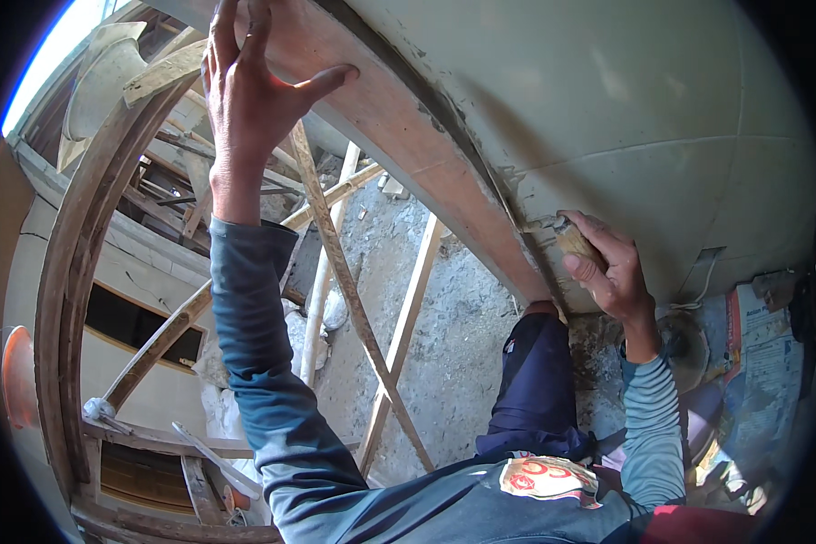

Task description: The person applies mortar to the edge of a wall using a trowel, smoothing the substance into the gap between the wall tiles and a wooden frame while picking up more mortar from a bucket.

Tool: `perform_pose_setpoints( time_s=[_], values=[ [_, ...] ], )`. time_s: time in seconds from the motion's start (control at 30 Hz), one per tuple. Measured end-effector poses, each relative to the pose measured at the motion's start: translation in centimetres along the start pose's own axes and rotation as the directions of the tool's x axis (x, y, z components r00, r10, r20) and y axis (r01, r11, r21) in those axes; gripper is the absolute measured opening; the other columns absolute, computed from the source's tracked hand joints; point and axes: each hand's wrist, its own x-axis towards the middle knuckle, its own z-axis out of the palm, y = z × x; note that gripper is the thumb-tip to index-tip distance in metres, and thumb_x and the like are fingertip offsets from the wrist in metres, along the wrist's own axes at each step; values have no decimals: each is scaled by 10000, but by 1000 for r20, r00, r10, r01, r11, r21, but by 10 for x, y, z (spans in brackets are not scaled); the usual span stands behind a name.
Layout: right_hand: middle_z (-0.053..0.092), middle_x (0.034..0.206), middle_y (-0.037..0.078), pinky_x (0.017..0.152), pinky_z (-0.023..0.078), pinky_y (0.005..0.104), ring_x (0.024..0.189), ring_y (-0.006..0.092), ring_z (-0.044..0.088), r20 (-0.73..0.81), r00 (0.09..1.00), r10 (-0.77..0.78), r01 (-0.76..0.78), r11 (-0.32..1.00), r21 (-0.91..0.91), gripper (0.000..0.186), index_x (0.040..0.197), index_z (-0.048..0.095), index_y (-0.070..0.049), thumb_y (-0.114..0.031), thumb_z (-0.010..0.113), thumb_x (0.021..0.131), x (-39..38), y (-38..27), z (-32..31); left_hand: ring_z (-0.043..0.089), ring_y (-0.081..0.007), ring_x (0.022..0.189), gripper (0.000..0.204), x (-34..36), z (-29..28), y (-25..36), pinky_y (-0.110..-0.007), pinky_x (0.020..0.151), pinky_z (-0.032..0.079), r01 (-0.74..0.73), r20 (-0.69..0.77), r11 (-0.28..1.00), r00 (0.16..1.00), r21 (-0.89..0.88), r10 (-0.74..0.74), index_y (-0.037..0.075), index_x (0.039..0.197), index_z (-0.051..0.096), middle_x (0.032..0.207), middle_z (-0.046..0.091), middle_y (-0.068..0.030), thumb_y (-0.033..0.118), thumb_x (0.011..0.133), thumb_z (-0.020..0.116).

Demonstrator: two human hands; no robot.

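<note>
A long pinkish board (417, 159) runs from the top of the view down to my knee. Grey mortar (449, 127) lines the joint between it and the large pale tiled wall (644, 82). My left hand (261, 100) is pressed on the board's upper part, thumb and fingers spread. Farther down, beside the joint, my right hand (615, 276) grips the wooden handle of a small trowel (575, 243). The trowel's thin blade points toward the joint; its full shape is hard to make out. Smears of mortar mark the tiles along the board's edge.
Crossed wooden poles (340, 254) stand over the rough grey floor (458, 335) below. A curved wooden frame (77, 245) bounds the left side, with a beam (168, 440) lower down. Printed paper sacking (760, 372) and a cable (709, 276) are at the right.
</note>
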Motion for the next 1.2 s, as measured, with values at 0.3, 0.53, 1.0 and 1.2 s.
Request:
perform_pose_setpoints(
  time_s=[0.3,0.53,1.0,1.2],
  values=[
    [679,1181,267,957,501,351,1065,305,677,47,998,-33,33,999,-14,529,1323,576,117,-214,703,931,21,41,3,439,-389,1388,1127,0,10,-3,-512,1092,470,-104,-96,994,990,-14,102,71,1502,439,1573,323,-195,490,587,948],
    [683,1194,253,955,501,355,1065,271,672,37,995,95,-101,974,203,542,1328,573,115,-265,677,956,-12,51,-5,371,-411,1447,1207,1,11,-19,-522,1125,437,-136,-128,988,984,-77,125,82,1550,383,1610,289,-220,424,554,972],
    [717,1074,218,889,521,343,955,238,681,134,963,232,-261,928,267,517,1288,597,127,-247,688,943,-32,75,1,460,-370,1391,1047,6,16,-24,-540,1098,465,-174,-106,985,979,-12,172,146,1484,495,1550,390,-135,585,629,911],
    [714,1009,189,852,521,335,892,216,663,28,994,101,-104,988,116,511,1288,607,113,-251,690,939,-22,102,4,366,-423,1449,1187,1,6,-3,-535,1152,403,-107,-101,994,989,16,108,107,1554,391,1609,304,-202,396,560,972]
  ],
)
